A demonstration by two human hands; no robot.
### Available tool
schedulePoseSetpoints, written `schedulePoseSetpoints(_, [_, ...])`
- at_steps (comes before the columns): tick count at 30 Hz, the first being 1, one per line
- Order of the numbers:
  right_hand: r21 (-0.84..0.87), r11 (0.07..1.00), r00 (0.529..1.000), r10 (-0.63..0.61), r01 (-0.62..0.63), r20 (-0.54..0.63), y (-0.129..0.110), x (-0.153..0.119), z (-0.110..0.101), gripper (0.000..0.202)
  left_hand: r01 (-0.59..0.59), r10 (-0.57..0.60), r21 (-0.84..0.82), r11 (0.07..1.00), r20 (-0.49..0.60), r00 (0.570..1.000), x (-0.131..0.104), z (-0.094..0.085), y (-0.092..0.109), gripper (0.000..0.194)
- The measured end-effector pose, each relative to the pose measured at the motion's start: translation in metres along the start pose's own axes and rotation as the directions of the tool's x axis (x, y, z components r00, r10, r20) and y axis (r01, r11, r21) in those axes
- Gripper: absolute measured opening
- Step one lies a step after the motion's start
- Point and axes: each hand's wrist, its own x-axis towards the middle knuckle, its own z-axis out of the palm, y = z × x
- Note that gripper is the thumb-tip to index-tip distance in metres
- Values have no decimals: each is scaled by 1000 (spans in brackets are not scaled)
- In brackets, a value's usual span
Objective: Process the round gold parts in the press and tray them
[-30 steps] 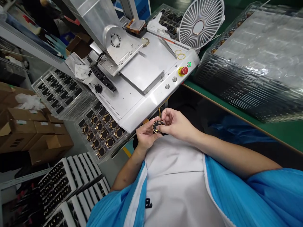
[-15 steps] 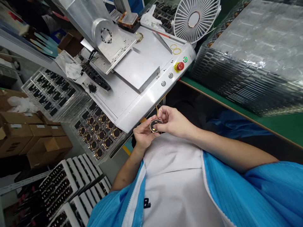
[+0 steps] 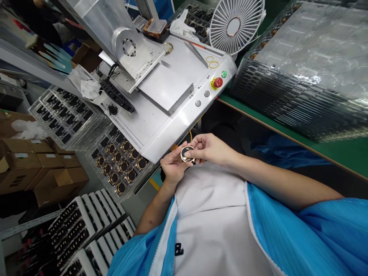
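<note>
A round black part with a gold rim [image 3: 186, 153] is held between my two hands, close to my body and just off the front edge of the white machine [image 3: 161, 140]. My left hand [image 3: 173, 165] is closed around its left and lower side. From the right, my right hand [image 3: 211, 148] grips the rim, its thumb lying over the black face. The curled fingers of my right hand hide the part's right side. Similar gold-rimmed round parts [image 3: 123, 166] sit in a clear tray left of my hands.
Stacked clear trays [image 3: 310, 76] stand on the green table [image 3: 353, 153] at right. A white fan [image 3: 233, 27] is behind the machine, whose front panel has a red button [image 3: 218, 82]. Cardboard boxes [image 3: 25, 165] and white racks [image 3: 97, 230] are at left.
The round part has tilted so its face shows more, and both hands have shifted slightly left with it. The view has moved a little.
</note>
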Motion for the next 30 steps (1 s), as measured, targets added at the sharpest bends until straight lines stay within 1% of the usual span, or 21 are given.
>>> schedulePoseSetpoints(2, [22, 1000, 1000, 13, -13, 24, 2, 0, -1, 52, 3, -3, 12, 1000, 0, 1000, -1, 0, -1, 55])
schedulePoseSetpoints(5, [124, 992, 999, 4, -9, 36, 6, 1, -1, 61, 26, -25, 51, 998, -14, 1000, -2, 0, 0, 57])
schedulePoseSetpoints(8, [180, 983, 998, 9, -20, 62, 8, 3, 1, 65, 53, -48, 80, 995, -57, 997, -1, 0, 4, 56])
schedulePoseSetpoints(10, [188, 982, 998, -4, -10, 70, 8, 5, 4, 66, 65, -56, 99, 993, -90, 994, -1, 0, 7, 54])
schedulePoseSetpoints(13, [147, 989, 999, -36, 30, 36, 6, 8, 10, 64, 67, -52, 102, 993, -146, 988, 1, 1, 10, 51])
schedulePoseSetpoints(15, [79, 996, 999, -38, 37, 15, 2, 14, 13, 61, 67, -54, 63, 996, -184, 981, 4, 1, 10, 48])
schedulePoseSetpoints(18, [-83, 996, 998, -5, 10, 64, -16, 31, 5, 55, 82, -84, -16, 996, -235, 968, 9, 2, 13, 44])
schedulePoseSetpoints(19, [-122, 992, 999, -12, 18, 51, -26, 38, -1, 53, 89, -96, -38, 995, -240, 966, 11, 2, 15, 42])
schedulePoseSetpoints(20, [-136, 990, 999, -43, 43, 5, -36, 45, -9, 52, 98, -108, -56, 994, -232, 967, 12, 2, 17, 41])
schedulePoseSetpoints(21, [-126, 989, 993, -91, 82, -72, -48, 53, -18, 50, 109, -122, -71, 991, -208, 970, 14, 1, 19, 40])
schedulePoseSetpoints(23, [-76, 983, 951, -179, 165, -254, -70, 68, -36, 47, 144, -155, -90, 985, -131, 979, 15, 0, 24, 36])
schedulePoseSetpoints(24, [-55, 979, 924, -205, 198, -323, -81, 75, -44, 45, 162, -170, -88, 983, -91, 981, 15, -1, 26, 36])
schedulePoseSetpoints(25, [-46, 975, 903, -219, 218, -368, -90, 82, -51, 44, 175, -180, -78, 982, -61, 982, 15, -1, 26, 38])
schedulePoseSetpoints(28, [-77, 970, 872, -242, 232, -425, -109, 96, -62, 39, 159, -160, -16, 987, -27, 987, 15, -4, 26, 55])
schedulePoseSetpoints(30, [-120, 960, 849, -280, 253, -448, -113, 100, -62, 36, 114, -113, 38, 993, -29, 993, 15, -4, 25, 68])
